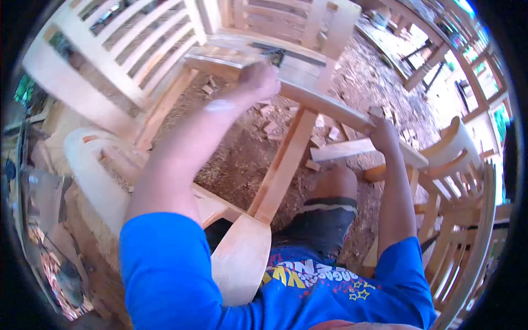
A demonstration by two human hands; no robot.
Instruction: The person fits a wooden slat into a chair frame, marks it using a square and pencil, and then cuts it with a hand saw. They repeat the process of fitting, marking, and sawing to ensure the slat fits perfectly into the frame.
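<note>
A long pale wooden rail (330,105) of an unfinished furniture frame runs across in front of me. My left hand (258,81) is closed in a fist at the rail's upper side, slightly blurred; whatever is inside it is hidden. Farther right, my right hand (383,133) wraps around the same rail. A wooden crosspiece (283,168) joins the rail from below and runs toward my body. At its near end, a broad curved wooden piece (242,256) rests against my shirt. Just beyond my left hand lies a dark object (269,50) that I cannot make out.
A slatted wooden panel (151,44) rises at the upper left. Wood offcuts (334,133) and shavings cover the ground, with a loose board (342,149) under the rail. A wooden chair (454,151) stands at the right, and a workbench (423,27) is behind.
</note>
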